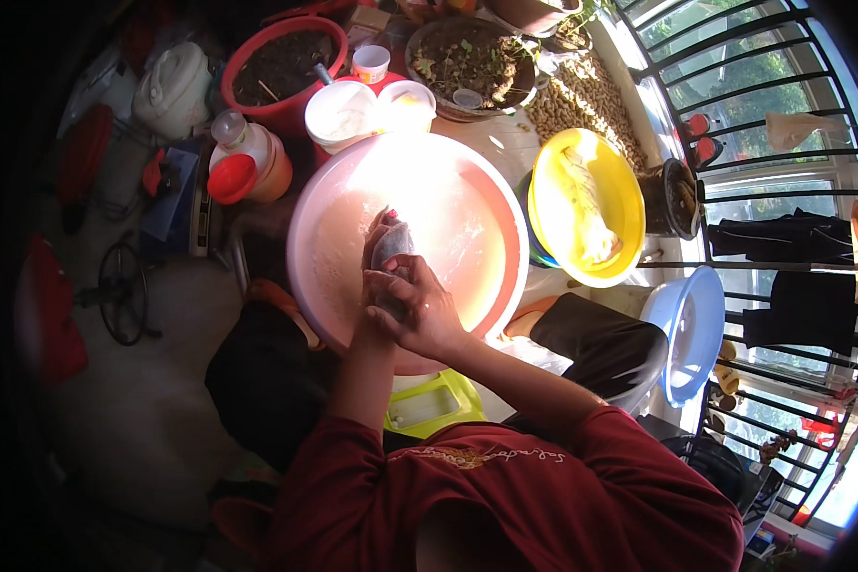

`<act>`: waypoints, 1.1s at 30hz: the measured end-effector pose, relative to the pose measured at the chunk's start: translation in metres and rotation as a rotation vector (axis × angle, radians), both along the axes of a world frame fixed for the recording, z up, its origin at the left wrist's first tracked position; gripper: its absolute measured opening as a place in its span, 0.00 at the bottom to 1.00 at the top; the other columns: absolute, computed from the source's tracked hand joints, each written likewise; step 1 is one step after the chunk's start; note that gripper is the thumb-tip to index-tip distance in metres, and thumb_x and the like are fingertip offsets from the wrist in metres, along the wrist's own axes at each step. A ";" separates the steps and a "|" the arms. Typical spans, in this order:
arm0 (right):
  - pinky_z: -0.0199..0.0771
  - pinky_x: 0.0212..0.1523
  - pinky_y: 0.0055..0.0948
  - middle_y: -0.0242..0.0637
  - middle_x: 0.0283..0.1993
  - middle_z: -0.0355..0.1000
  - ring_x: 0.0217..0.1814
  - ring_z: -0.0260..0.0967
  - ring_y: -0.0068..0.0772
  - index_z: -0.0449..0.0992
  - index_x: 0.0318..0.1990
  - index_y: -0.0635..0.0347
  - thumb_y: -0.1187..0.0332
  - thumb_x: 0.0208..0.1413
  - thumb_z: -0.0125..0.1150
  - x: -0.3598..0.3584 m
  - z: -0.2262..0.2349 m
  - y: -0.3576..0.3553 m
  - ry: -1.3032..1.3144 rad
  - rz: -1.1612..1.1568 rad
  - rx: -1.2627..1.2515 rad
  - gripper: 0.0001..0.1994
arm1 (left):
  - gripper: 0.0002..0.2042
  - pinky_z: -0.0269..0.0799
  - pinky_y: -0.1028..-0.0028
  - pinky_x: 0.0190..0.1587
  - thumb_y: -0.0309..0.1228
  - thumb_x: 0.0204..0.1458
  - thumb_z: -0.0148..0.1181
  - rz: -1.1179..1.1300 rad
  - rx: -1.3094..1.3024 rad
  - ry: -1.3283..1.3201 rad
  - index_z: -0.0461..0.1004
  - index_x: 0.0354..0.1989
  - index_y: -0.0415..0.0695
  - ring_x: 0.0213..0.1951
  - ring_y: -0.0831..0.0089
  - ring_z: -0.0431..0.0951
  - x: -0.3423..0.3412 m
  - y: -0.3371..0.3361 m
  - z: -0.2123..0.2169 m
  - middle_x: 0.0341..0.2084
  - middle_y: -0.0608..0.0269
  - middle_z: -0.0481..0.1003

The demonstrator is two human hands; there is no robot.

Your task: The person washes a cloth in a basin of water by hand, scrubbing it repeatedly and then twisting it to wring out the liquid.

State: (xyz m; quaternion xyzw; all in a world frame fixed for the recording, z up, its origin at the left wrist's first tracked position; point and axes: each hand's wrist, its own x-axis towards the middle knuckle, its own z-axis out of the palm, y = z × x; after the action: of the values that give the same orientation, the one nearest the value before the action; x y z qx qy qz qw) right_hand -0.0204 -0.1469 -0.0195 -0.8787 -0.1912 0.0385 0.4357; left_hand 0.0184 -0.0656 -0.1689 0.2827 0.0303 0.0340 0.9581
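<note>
Both hands are down over the big pink basin (505, 205), bunched together around a small wet grey cloth (392, 244). The right hand (421, 310) is on top, fingers curled shut over the lower end of the cloth. The left hand (376, 250) is mostly tucked under and behind it, so only the fingers wrapping the upper end show; it looks closed on the cloth too, but I can't see the palm at all. The cloth pokes out above the right hand and sits over the milky water in the near-left part of the basin.

Sun is blasting the far rim of the basin, so that part is just washed-out white and I can't tell what's in there. The basin's near edge is hidden behind the forearms and the dark red sleeves (601, 467).

To the right, just beside the basin, is a yellow basin (629, 191) with a twisted pale cloth (586, 205) lying in it. Further right and lower, a light blue basin (691, 334) tips on its side near the window bars. Behind the pink basin there are two white bowls (345, 110), a red tub (286, 67) of dark stuff and an orange jug (257, 157) with a red lid.

A yellow-green box (434, 405) peeks out below the basin between the knees, half covered. The left side of the view is dark; something like a small fan (124, 291) on the floor is hard to make out.
</note>
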 end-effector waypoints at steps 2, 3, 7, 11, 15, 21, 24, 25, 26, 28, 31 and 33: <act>0.72 0.41 0.38 0.42 0.45 0.61 0.45 0.67 0.45 0.73 0.44 0.53 0.65 0.42 0.65 0.008 -0.022 -0.001 -0.051 -0.049 0.015 0.18 | 0.20 0.68 0.71 0.43 0.45 0.54 0.45 -0.060 -0.235 0.097 0.67 0.47 0.43 0.40 0.70 0.70 -0.001 0.000 0.010 0.38 0.62 0.70; 0.72 0.40 0.38 0.43 0.45 0.61 0.44 0.67 0.45 0.72 0.45 0.53 0.64 0.43 0.65 0.013 -0.031 -0.002 -0.077 -0.077 0.019 0.19 | 0.20 0.67 0.71 0.43 0.44 0.54 0.45 -0.095 -0.363 0.151 0.67 0.47 0.43 0.40 0.70 0.70 0.000 -0.003 0.012 0.38 0.62 0.70; 0.69 0.40 0.39 0.49 0.41 0.61 0.44 0.65 0.50 0.71 0.38 0.58 0.63 0.45 0.62 0.033 -0.049 -0.001 0.004 -0.218 0.097 0.14 | 0.18 0.68 0.69 0.44 0.42 0.52 0.44 -0.146 -0.568 0.024 0.68 0.42 0.42 0.40 0.67 0.70 0.007 -0.015 0.008 0.37 0.60 0.70; 0.68 0.37 0.41 0.50 0.35 0.67 0.36 0.68 0.52 0.70 0.34 0.60 0.59 0.49 0.58 0.051 -0.059 -0.010 0.138 -0.326 0.013 0.13 | 0.14 0.69 0.67 0.43 0.40 0.47 0.43 0.008 -0.324 0.593 0.69 0.32 0.43 0.38 0.64 0.72 0.012 -0.022 0.022 0.33 0.57 0.71; 0.69 0.40 0.37 0.52 0.32 0.72 0.37 0.71 0.51 0.73 0.36 0.60 0.53 0.51 0.54 0.069 -0.068 -0.021 0.442 -0.406 0.076 0.18 | 0.10 0.69 0.69 0.42 0.33 0.49 0.46 0.070 -0.049 0.658 0.68 0.35 0.40 0.37 0.67 0.72 0.014 -0.019 0.028 0.32 0.60 0.71; 0.55 0.59 0.34 0.47 0.53 0.64 0.57 0.58 0.43 0.65 0.55 0.55 0.61 0.54 0.56 0.073 -0.120 -0.062 0.374 -0.287 0.099 0.22 | 0.23 0.59 0.70 0.55 0.20 0.49 0.49 0.072 0.461 0.342 0.63 0.56 0.46 0.55 0.69 0.62 0.022 0.006 0.001 0.52 0.56 0.61; 0.53 0.61 0.41 0.44 0.64 0.46 0.60 0.51 0.55 0.51 0.64 0.38 0.72 0.50 0.50 0.044 -0.091 -0.044 0.230 -0.058 -0.504 0.32 | 0.29 0.50 0.70 0.61 0.20 0.47 0.51 0.058 0.771 0.322 0.59 0.60 0.56 0.65 0.68 0.45 0.020 0.008 -0.044 0.64 0.56 0.39; 0.54 0.61 0.41 0.42 0.64 0.46 0.61 0.51 0.52 0.52 0.63 0.38 0.73 0.47 0.50 0.039 -0.110 -0.046 0.152 -0.028 -0.591 0.33 | 0.29 0.49 0.70 0.62 0.20 0.47 0.52 0.068 0.894 0.307 0.59 0.60 0.56 0.66 0.67 0.43 0.021 0.001 -0.064 0.65 0.56 0.36; 0.55 0.60 0.41 0.42 0.62 0.51 0.60 0.53 0.50 0.55 0.61 0.40 0.72 0.46 0.50 0.039 -0.113 -0.044 0.222 -0.029 -0.604 0.31 | 0.28 0.50 0.70 0.62 0.22 0.48 0.52 0.143 0.900 0.289 0.60 0.60 0.51 0.64 0.65 0.48 0.021 -0.003 -0.069 0.63 0.54 0.45; 0.59 0.58 0.41 0.43 0.58 0.58 0.58 0.58 0.48 0.62 0.57 0.46 0.71 0.45 0.51 0.047 -0.126 -0.045 0.368 -0.039 -0.626 0.27 | 0.25 0.53 0.70 0.60 0.25 0.49 0.53 0.006 0.665 0.441 0.61 0.58 0.46 0.59 0.63 0.56 0.022 0.002 -0.069 0.60 0.55 0.53; 0.64 0.54 0.38 0.43 0.48 0.67 0.52 0.65 0.45 0.71 0.48 0.53 0.71 0.44 0.52 0.066 -0.141 -0.043 0.460 -0.095 -0.504 0.19 | 0.19 0.61 0.68 0.55 0.31 0.53 0.50 -0.025 0.309 0.555 0.63 0.54 0.40 0.51 0.62 0.67 0.023 0.015 -0.079 0.50 0.55 0.66; 0.68 0.51 0.36 0.43 0.42 0.71 0.48 0.68 0.44 0.75 0.42 0.58 0.72 0.44 0.53 0.065 -0.109 -0.038 0.355 -0.184 -0.248 0.15 | 0.19 0.65 0.67 0.53 0.36 0.55 0.48 -0.048 0.090 0.585 0.64 0.52 0.38 0.47 0.62 0.71 0.022 0.017 -0.075 0.45 0.54 0.70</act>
State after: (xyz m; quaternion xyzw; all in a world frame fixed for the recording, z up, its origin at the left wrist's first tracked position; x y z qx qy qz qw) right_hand 0.0443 -0.1845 -0.1286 -0.9187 -0.0244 0.1760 0.3528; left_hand 0.0408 -0.0490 -0.2436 0.3234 0.2970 -0.0702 0.8957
